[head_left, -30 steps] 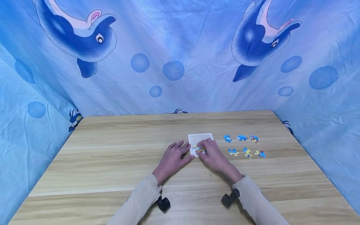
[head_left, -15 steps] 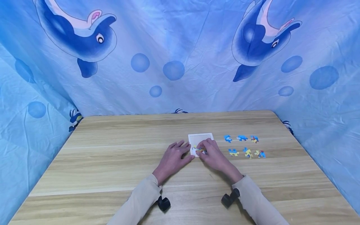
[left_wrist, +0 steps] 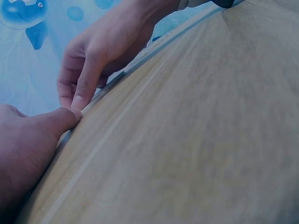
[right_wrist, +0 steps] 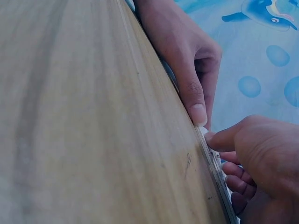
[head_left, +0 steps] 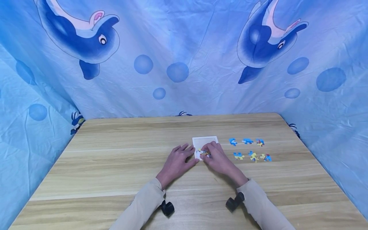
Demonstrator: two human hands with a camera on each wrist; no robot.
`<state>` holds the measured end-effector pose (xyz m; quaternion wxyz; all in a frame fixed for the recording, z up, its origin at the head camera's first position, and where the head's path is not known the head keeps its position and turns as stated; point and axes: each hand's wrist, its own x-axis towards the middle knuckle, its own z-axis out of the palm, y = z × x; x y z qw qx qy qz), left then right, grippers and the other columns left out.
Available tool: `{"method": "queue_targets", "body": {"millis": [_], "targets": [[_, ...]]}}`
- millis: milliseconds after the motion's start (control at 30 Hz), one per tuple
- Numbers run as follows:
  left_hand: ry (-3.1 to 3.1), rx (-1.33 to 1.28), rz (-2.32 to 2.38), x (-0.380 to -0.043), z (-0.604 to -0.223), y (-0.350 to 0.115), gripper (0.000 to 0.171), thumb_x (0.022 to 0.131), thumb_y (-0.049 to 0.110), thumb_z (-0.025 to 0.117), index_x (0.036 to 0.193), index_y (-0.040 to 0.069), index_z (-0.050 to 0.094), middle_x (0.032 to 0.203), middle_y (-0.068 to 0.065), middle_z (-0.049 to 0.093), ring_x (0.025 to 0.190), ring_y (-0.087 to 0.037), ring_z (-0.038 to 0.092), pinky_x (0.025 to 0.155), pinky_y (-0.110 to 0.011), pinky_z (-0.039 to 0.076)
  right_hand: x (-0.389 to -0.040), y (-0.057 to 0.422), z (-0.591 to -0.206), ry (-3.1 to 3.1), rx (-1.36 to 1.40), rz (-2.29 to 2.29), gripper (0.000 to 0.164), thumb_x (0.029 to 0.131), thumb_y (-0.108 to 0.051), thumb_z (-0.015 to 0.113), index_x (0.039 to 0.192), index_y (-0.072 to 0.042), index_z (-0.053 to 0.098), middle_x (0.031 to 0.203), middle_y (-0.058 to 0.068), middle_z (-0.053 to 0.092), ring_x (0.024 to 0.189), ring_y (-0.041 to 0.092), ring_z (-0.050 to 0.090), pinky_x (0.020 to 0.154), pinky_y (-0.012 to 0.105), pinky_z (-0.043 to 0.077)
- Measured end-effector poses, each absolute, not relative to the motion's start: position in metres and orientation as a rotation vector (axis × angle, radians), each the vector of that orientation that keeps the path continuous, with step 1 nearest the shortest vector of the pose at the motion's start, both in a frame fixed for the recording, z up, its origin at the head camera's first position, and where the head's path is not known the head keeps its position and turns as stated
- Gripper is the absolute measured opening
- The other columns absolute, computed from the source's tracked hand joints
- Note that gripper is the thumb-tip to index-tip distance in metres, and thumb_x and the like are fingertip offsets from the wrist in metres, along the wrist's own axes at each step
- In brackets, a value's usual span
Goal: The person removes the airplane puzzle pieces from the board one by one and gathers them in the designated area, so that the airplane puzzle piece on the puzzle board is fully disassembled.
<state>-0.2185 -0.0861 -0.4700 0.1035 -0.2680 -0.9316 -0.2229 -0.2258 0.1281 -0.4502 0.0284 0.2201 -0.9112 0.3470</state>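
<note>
A small white puzzle tray (head_left: 207,140) lies on the table in the head view, with colourful jigsaw pieces (head_left: 199,151) in its lower part. My left hand (head_left: 177,161) rests along the tray's left side, fingers spread and its thumb at the near edge. Over the tray's lower right, my right hand (head_left: 219,159) pinches a jigsaw piece (head_left: 204,153) between thumb and fingers, low against the tray floor. The right hand hides much of that piece. In the right wrist view, the left thumb (right_wrist: 198,114) presses at the tray's edge, close to the right thumb.
To the right of the tray, several loose jigsaw pieces (head_left: 253,156) in blue, yellow and red lie in two rows on the wooden table (head_left: 115,172). A blue dolphin-print cloth (head_left: 201,89) hangs behind the table and at both sides.
Both hands stay in the same place. The jigsaw piece under the right fingertips shifts only very slightly within the tray.
</note>
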Motion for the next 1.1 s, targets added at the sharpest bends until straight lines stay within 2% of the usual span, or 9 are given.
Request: {"method": "queue_targets", "body": {"millis": [767,967,1100], "targets": [[-2.734,-0.796,-0.658,-0.2172,-0.4691,-0.0848,0.057,0.101,0.047,0.064,0.138,0.004,0.066,0.142,-0.009,0.062,0.14,-0.032,0.05,0.116,-0.053,0.036,-0.2265,0.1262,-0.4427,-2.896,0.696,0.959,0.02,0.096,-0.012,0.072,0.111,-0.005,0.061,0.099,0.005,0.053,0.101,0.029,0.047,0.085,0.043,0.044],[-2.73,-0.8,-0.657,-0.2173,-0.4689,-0.0853,0.056,0.101,0.047,0.063,0.138,0.005,0.067,0.143,-0.008,0.062,0.141,-0.032,0.049,0.117,-0.053,0.036,-0.2261,0.1259,-0.4421,-2.866,0.735,0.957,0.022,0.094,-0.012,0.074,0.107,-0.006,0.057,0.095,0.004,0.052,0.097,0.029,0.047,0.086,0.044,0.041],[-2.739,-0.796,-0.661,-0.217,-0.4688,-0.0854,0.057,0.101,0.048,0.063,0.138,0.005,0.066,0.144,-0.008,0.061,0.141,-0.032,0.048,0.117,-0.053,0.035,-0.2256,0.1266,-0.4436,-2.827,0.757,0.972,0.02,0.096,-0.01,0.073,0.109,-0.003,0.06,0.097,0.005,0.055,0.096,0.03,0.049,0.087,0.046,0.043]]}}
